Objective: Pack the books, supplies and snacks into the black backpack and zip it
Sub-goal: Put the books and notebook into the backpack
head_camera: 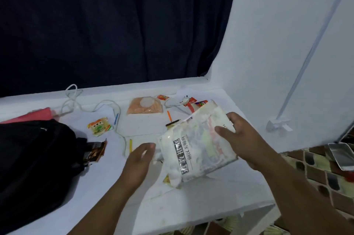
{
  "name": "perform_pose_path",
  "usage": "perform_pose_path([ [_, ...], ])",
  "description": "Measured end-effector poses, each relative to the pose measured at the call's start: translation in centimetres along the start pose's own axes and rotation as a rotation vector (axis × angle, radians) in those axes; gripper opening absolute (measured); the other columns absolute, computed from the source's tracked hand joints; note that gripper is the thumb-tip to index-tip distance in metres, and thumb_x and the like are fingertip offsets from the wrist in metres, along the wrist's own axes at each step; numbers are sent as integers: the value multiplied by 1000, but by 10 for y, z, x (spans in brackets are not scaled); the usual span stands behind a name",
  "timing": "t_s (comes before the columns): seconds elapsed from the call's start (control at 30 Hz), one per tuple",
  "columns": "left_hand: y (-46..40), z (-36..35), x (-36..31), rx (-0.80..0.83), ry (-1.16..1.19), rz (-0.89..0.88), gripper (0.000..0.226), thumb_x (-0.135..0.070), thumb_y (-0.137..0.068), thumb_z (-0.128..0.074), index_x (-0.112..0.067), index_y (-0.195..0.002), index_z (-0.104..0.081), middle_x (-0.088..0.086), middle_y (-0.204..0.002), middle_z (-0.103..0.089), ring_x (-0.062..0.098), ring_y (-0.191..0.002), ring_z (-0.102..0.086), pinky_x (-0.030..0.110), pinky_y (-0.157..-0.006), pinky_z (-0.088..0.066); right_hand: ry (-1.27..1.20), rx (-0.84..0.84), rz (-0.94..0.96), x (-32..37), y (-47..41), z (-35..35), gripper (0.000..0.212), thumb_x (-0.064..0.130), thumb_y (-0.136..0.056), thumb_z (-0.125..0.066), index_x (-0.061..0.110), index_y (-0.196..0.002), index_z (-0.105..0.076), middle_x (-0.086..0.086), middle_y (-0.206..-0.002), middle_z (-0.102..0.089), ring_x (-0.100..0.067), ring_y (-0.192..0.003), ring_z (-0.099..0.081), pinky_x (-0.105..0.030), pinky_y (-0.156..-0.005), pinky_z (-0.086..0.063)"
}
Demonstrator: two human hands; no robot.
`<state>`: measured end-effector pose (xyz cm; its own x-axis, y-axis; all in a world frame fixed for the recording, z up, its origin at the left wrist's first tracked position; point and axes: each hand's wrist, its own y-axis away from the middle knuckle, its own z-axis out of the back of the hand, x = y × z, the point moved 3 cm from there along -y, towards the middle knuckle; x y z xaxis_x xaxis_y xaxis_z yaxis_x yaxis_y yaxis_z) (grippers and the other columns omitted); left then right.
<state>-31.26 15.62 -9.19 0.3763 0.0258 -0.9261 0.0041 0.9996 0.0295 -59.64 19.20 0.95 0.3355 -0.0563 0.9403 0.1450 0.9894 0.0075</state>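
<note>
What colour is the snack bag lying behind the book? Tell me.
The snack bag is pinkish orange with a pale round patch on top, seen in the head view, the only one.

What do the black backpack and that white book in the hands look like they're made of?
The black backpack looks like soft matte woven fabric: it slumps and folds, with no shine. The white book seems to be paper under a clear glossy plastic cover, judging by the glare and wrinkles over its print; the blur leaves that uncertain. The right hand grips it; the left hand is open beside it.
</note>
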Motion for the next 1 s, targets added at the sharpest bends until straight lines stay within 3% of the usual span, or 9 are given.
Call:
perform_pose_path([
  [0.13,3,15,-7,160,390,228,34,-52,-100,-50,-32,-120,-68,1,-109,-74,23,-95,-68,37,-87,-51,-184,90,-18,0,-13,-52,8,24,-97,-61,25,-105,-59,0,-101,-73,-20,-91,-72,-52,-84,-59],
  [0.2,2,35,-8,105,436,181,25,-36,-96,-62,-34,-120,-69,9,-103,-74,23,-81,-58,31,-70,-44,-208,110,-25,-2,-19,-77,10,28,-96,-62,27,-106,-60,2,-102,-73,-20,-94,-72,-53,-86,-58],
  [0.33,3,80,-1,-64,418,136,24,-28,-89,-64,-26,-112,-71,27,-102,-71,33,-82,-61,45,-74,-50,-169,181,0,1,-28,-122,15,38,-95,-61,30,-107,-64,10,-100,-74,-16,-97,-71,-48,-91,-56],
  [0.5,5,132,7,-206,391,137,15,-9,-104,-48,-5,-108,-62,7,-72,-68,4,-40,-51,16,-39,-40,-235,292,1,11,-37,-186,21,29,-95,-63,34,-116,-64,12,-112,-73,-12,-108,-67,-47,-101,-50],
  [0.6,5,164,14,-223,408,158,17,-11,-104,-50,-7,-110,-65,18,-97,-75,20,-69,-74,39,-62,-62,-240,335,-6,15,-45,-224,28,16,-96,-62,35,-116,-61,17,-111,-71,-9,-110,-65,-41,-104,-48],
  [0.67,0,189,30,-227,349,185,22,-25,-102,-51,-9,-103,-67,18,-98,-75,32,-89,-71,56,-83,-58,-230,341,1,21,-51,-244,28,11,-97,-59,35,-111,-61,17,-105,-73,-9,-103,-68,-36,-95,-52],
  [0.8,-12,227,67,-107,47,190,40,-50,-102,-37,-25,-114,-66,-2,-117,-71,18,-112,-65,40,-103,-47,-282,250,-24,29,-66,-270,28,7,-97,-58,30,-111,-63,5,-103,-74,-15,-92,-72,-35,-77,-56],
  [0.9,-20,249,97,-148,-475,135,50,-47,-102,-46,-25,-146,-44,2,-144,-50,21,-135,-44,33,-114,-32,-321,165,-61,30,-76,-282,29,6,-96,-59,26,-117,-62,0,-109,-73,-20,-97,-70,-43,-86,-57],
  [1.0,-24,268,104,-228,-766,10,67,-58,-92,-50,-25,-150,-39,7,-146,-39,30,-133,-38,40,-113,-30,-338,142,-75,33,-80,-294,31,5,-97,-58,23,-122,-60,1,-111,-72,-21,-101,-69,-46,-89,-56],
])
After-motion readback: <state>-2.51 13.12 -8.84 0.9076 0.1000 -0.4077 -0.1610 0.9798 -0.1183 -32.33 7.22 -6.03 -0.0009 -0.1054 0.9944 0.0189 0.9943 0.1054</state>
